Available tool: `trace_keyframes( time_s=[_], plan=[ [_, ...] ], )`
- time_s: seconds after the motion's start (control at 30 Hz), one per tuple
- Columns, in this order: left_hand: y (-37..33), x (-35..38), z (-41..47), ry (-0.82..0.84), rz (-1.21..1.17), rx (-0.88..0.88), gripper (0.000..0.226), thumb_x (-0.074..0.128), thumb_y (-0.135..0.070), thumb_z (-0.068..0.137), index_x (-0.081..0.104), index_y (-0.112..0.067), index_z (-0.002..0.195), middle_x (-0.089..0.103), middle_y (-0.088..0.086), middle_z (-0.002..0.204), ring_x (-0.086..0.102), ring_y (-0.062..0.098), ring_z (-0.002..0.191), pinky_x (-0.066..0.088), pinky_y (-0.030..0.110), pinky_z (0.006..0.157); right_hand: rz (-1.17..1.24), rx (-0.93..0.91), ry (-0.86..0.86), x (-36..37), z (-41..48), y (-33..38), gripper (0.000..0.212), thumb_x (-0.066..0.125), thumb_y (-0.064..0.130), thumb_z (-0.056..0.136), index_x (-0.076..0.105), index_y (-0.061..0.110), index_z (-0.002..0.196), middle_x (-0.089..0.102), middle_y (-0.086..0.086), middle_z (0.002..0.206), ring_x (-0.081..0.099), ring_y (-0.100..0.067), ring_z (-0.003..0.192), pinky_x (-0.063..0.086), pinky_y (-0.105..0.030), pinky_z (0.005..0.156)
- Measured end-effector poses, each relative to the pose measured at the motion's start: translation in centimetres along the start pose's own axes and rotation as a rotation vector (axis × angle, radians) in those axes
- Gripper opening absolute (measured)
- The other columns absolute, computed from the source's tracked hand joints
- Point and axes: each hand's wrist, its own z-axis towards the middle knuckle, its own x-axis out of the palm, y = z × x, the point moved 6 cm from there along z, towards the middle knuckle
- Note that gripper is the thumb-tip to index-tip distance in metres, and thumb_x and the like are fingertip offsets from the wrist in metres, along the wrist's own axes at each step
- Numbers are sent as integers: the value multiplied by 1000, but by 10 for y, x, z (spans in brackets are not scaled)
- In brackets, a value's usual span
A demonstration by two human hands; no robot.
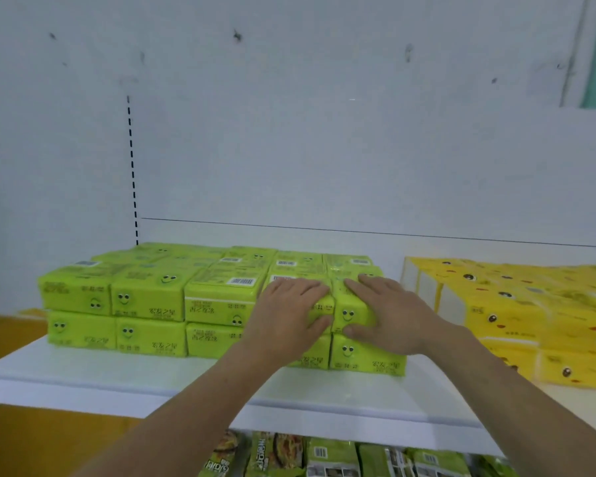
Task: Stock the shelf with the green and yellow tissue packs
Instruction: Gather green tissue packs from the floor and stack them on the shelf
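Green tissue packs with smiley faces stand two layers high in several rows on the white shelf. My left hand lies on a top-layer front pack, fingers over its top and thumb on its front face. Beside it, my right hand holds the neighbouring top-layer green pack the same way. The two hands nearly touch at the seam between those packs. Yellow tissue packs with faces are stacked to the right on the same shelf.
A white back panel rises behind the stacks, with a slotted upright at the left. A gap separates the green and yellow stacks. Below the shelf edge lie packaged goods. An orange floor or surface shows at the lower left.
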Motion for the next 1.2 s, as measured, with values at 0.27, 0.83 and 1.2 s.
trace_keyframes(
  time_s=[0.27, 0.83, 1.2],
  plan=[
    [-4, 4, 4, -7, -7, 29, 44, 52, -50, 81, 64, -28, 118, 66, -11, 116, 61, 13, 108, 41, 34, 100, 22, 42, 63, -2, 2, -2, 89, 47, 72, 82, 4, 37, 151, 6, 6, 161, 5, -18, 147, 17, -43, 118],
    [145, -76, -75, -390, -452, -343, 38, 51, -30, 88, 60, -18, 123, 54, -8, 128, 42, 2, 120, 32, 26, 105, 448, 98, -733, -17, -33, 72, 49, 52, 43, 90, 54, 20, 133, 46, 3, 143, 36, -18, 135, 27, -40, 113],
    [297, -122, -135, -571, -483, -784, 45, 53, -28, 95, 45, -16, 138, 34, 0, 151, 25, 16, 140, 20, 32, 113, 208, 13, -463, 4, 34, 205, 66, 32, 60, 88, 36, 27, 145, 27, 5, 156, 21, -17, 144, 8, -34, 118]
  ],
)
